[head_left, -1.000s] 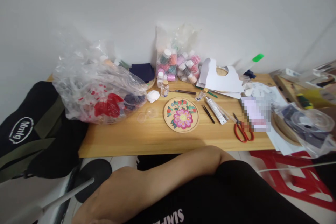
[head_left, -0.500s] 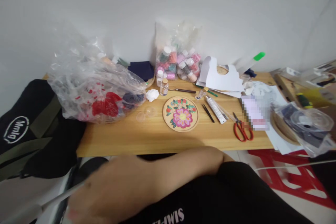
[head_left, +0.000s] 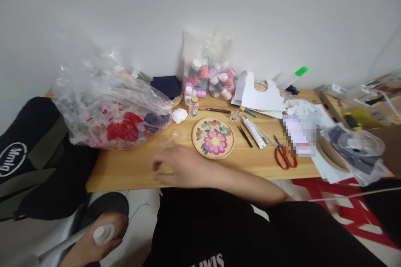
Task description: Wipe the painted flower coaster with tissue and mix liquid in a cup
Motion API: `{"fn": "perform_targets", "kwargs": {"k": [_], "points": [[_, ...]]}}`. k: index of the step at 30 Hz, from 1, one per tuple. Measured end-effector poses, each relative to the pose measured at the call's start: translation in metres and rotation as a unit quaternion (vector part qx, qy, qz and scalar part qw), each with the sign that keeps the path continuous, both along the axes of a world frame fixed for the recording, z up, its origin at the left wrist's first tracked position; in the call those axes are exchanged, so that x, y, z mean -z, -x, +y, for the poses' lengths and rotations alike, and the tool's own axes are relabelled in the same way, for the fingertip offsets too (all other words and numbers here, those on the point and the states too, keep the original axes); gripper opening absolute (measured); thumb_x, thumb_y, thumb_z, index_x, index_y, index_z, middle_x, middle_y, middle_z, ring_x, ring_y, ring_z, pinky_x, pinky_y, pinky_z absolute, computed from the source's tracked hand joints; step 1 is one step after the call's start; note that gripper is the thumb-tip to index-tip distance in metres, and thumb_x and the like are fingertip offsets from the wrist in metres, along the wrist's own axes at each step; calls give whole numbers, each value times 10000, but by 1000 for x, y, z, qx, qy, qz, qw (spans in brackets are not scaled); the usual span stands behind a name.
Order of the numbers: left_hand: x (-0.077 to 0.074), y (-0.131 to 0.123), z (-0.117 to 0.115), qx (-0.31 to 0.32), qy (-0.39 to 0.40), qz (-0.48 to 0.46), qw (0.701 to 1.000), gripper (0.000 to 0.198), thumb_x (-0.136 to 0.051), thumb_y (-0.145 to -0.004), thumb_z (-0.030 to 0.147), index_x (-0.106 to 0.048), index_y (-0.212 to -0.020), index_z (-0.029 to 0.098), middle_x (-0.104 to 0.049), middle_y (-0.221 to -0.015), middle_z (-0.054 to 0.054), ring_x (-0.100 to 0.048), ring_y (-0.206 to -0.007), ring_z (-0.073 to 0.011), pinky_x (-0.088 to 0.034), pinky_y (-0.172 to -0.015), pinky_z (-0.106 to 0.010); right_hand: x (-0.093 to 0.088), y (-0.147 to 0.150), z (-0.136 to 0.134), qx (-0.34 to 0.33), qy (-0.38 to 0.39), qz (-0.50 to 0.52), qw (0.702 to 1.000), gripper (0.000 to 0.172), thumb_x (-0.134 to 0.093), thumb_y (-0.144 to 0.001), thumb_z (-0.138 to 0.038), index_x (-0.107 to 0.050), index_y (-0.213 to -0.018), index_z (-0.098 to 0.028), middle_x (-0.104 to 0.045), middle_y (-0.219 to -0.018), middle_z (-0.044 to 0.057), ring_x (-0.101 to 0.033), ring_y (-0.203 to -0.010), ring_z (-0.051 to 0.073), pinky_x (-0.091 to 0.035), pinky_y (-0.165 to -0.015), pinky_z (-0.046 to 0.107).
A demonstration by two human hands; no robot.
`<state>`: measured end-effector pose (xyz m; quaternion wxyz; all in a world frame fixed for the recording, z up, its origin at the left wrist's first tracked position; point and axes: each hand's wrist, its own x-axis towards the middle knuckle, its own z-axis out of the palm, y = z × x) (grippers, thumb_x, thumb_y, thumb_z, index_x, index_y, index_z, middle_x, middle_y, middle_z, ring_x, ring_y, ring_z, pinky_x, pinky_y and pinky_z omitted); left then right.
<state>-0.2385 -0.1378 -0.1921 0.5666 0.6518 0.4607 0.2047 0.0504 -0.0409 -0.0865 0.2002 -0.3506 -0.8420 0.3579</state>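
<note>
My left hand [head_left: 86, 244] is low at the bottom left, off the table, its fingers wrapped around a small clear bottle with a white cap [head_left: 103, 234]. My right hand [head_left: 186, 169] reaches across the table's front edge, slightly blurred, with fingers bent and apart and nothing visible in them. Just beyond its fingers lies a small clear round dish [head_left: 178, 134]. To the right of this hand is a round wooden plaque [head_left: 196, 144] bearing a pink flower [head_left: 215, 142], leaves and small red shapes.
A crumpled white tissue [head_left: 179, 115], a corked glass bottle [head_left: 193, 107], tweezers [head_left: 245, 136], a white tube [head_left: 254, 132] and red-handled scissors [head_left: 285, 157] lie around the plaque. A big plastic bag [head_left: 103, 100] stands left. Bags of bead jars [head_left: 222, 77] lean on the wall.
My right hand has moved from the lower left up over the table's front edge. My left hand with the bottle now shows. The camera view has shifted slightly.
</note>
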Motion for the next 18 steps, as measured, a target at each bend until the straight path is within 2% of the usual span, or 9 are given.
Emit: {"fn": "perform_targets", "kwargs": {"k": [2, 4, 7, 11, 13, 14, 16, 18], "points": [[-10, -5, 4, 5, -4, -23, 1000, 488, -693, -632, 577, -417, -477, 206, -452, -415, 29, -388, -401, -133, -369, -407, -253, 2, -27, 14, 82, -12, -2, 997, 20, -620, -873, -192, -626, -889, -182, -744, -930, 29, -686, -879, 146, -519, -799, 272], [-20, -12, 9, -15, 10, -49, 999, 491, -684, -679, 562, -405, -499, 201, -439, -430, 25, -379, -419, -127, -346, -414, -239, 3, -54, 33, 207, -31, -19, 978, 117, -569, -895, -175, -612, -1004, -178, -739, -986, 48, -690, -900, 165, -525, -828, 314], [-34, -23, 21, -43, 38, -93, 994, 504, -704, -707, 538, -406, -495, 191, -423, -443, 23, -377, -438, -119, -326, -429, -229, 9, -87, 67, 318, -39, -73, 945, 300, -563, -866, -94, -591, -1158, -156, -743, -1035, 80, -702, -936, 192, -527, -864, 341], [-46, -43, 43, -52, 31, -129, 990, 490, -737, -721, 504, -434, -506, 185, -438, -461, 32, -404, -451, -101, -333, -442, -210, 27, -106, 106, 387, -38, -147, 910, 243, -565, -882, -74, -649, -1100, -139, -727, -1061, 112, -680, -1028, 242, -510, -943, 410], [-48, -57, 54, -72, 67, -138, 985, 500, -769, -693, 512, -428, -523, 188, -467, -481, 34, -399, -441, -85, -317, -433, -203, 38, -108, 118, 401, -32, -174, 899, 212, -609, -930, -201, -647, -1129, -141, -693, -1131, 101, -661, -1060, 233, -528, -945, 435], [-48, -65, 59, -109, 75, -155, 979, 501, -785, -668, 517, -425, -540, 193, -445, -479, 47, -374, -421, -73, -290, -417, -200, 43, -108, 121, 405, -28, -183, 895, 263, -622, -942, -282, -633, -1169, -150, -668, -1180, 92, -654, -1067, 226, -543, -930, 443], [-49, -82, 68, -129, 73, -172, 974, 521, -795, -631, 536, -402, -556, 202, -397, -477, 71, -329, -399, -56, -253, -397, -195, 52, -108, 126, 412, -22, -193, 890, 344, -619, -948, -366, -605, -1230, -170, -633, -1244, 88, -645, -1075, 221, -560, -908, 445], [-51, -99, 75, -136, 94, -185, 969, 469, -817, -606, 466, -424, -589, 211, -396, -477, 81, -327, -398, -58, -248, -383, -193, 57, -109, 127, 419, -19, -194, 887, 356, -614, -951, -369, -596, -1251, -177, -624, -1262, 93, -643, -1079, 224, -563, -904, 441]]}}
